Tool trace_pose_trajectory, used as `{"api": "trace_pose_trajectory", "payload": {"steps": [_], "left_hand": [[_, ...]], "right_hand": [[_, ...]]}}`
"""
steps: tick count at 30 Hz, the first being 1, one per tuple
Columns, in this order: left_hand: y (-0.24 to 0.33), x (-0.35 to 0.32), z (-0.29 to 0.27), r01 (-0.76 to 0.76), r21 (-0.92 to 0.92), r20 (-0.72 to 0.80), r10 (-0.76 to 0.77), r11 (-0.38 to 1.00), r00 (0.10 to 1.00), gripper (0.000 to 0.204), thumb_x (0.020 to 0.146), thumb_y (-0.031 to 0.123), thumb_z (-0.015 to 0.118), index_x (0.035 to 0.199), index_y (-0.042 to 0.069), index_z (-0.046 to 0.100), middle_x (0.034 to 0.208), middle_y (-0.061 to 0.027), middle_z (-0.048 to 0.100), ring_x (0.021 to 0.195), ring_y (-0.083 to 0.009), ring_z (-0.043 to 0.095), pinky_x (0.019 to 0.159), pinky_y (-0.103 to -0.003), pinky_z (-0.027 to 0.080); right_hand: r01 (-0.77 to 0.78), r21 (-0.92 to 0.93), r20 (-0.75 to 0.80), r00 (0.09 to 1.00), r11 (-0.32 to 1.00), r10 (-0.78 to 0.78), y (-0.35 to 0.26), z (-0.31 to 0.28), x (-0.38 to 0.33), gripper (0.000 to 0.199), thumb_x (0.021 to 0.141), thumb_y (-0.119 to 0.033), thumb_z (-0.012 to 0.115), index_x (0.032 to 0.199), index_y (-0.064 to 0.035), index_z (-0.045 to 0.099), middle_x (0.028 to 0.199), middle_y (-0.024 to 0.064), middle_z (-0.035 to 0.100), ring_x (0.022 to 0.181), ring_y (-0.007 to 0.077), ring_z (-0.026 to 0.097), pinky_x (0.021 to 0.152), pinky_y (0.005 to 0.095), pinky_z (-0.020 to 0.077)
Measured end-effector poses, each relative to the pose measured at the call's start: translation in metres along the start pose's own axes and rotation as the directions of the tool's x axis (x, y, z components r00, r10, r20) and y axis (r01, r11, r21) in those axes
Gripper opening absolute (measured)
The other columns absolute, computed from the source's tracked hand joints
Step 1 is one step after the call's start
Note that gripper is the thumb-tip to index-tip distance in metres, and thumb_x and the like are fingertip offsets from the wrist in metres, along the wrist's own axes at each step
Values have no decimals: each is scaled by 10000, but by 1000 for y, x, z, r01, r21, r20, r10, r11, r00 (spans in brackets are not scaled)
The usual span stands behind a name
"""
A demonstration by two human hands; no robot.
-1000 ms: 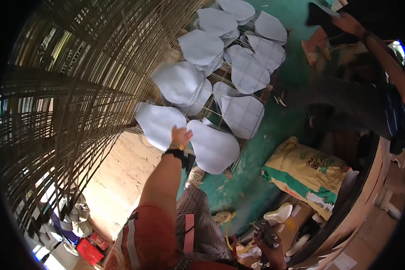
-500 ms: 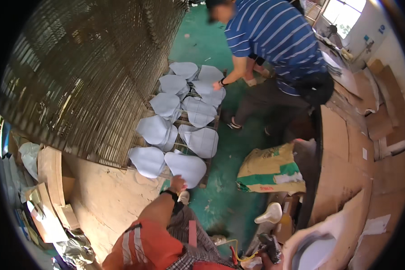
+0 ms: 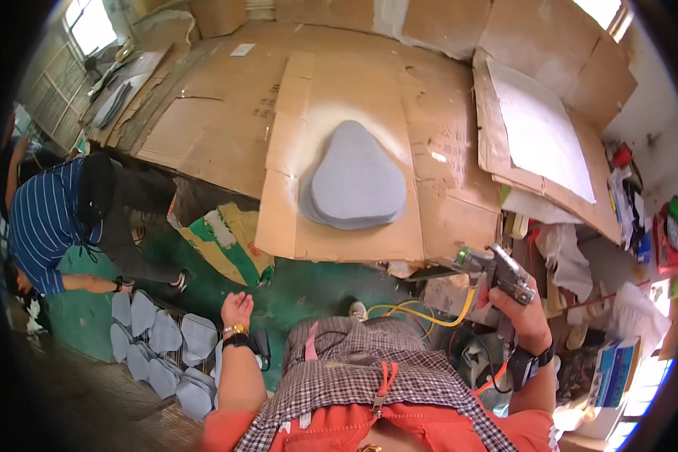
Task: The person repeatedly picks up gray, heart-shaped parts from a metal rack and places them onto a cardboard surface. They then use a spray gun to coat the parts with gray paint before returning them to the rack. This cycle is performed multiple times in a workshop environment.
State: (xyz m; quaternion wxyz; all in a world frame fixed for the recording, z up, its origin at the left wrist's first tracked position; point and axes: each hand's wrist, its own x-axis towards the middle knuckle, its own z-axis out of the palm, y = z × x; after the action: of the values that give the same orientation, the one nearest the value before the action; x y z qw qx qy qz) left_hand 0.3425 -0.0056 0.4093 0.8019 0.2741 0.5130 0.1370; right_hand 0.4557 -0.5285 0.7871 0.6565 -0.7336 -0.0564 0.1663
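My right hand [image 3: 526,313] grips a metal spray gun [image 3: 514,277] with a yellow hose [image 3: 459,313] running from it, in front of the cardboard-covered table. My left hand [image 3: 237,310] is raised over the floor on the left, fingers apart and holding nothing. Ahead on the table lies a stack of grey, rounded-triangular pads [image 3: 360,181], its edges slightly out of line. Pale overspray marks the cardboard sheet [image 3: 320,83] around the stack. To the left of my left forearm, more grey pads [image 3: 162,331] rest in rows on a wire rack.
A co-worker in a blue striped shirt [image 3: 45,211] bends over at the far left. A yellow and green sack [image 3: 230,241] hangs by the table's front edge. At the right, a white sheet [image 3: 539,132] lies on cardboard. Hanging bags [image 3: 636,316] and clutter fill the right side.
My view has swung right from the rack to the table. My left hand has come away from a pad on the rack. The spray gun in my right hand is now higher and fully visible.
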Motion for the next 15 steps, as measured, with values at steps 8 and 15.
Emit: {"api": "trace_pose_trajectory", "payload": {"steps": [8, 15], "left_hand": [[-1, 2, 36, 24, 116, -47, -18, 993, 999, 213, 886, 153, 530, 1076, 64, 489, 956, -109, 591, 837, -303, 611, 735, -427, 515], [7, 5, 1, 30, 121, -142, -13, 992, 990, 272, 899, 179, 523, 1141, 71, 461, 1001, -102, 580, 853, -301, 605, 759, -430, 510]], "right_hand": [[12, -26, -308, 951, 1000, -19, 3, -8, -43, 603, 795, -121, 651, 1325, 29, 406, 838, 77, 594, 712, 135, 573, 675, 261, 475], [-19, 87, -131, 991, 996, 31, 6, 21, -37, 667, 760, -201, 702, 1316, 23, 410, 816, 110, 599, 706, 176, 591, 718, 316, 477]]}}
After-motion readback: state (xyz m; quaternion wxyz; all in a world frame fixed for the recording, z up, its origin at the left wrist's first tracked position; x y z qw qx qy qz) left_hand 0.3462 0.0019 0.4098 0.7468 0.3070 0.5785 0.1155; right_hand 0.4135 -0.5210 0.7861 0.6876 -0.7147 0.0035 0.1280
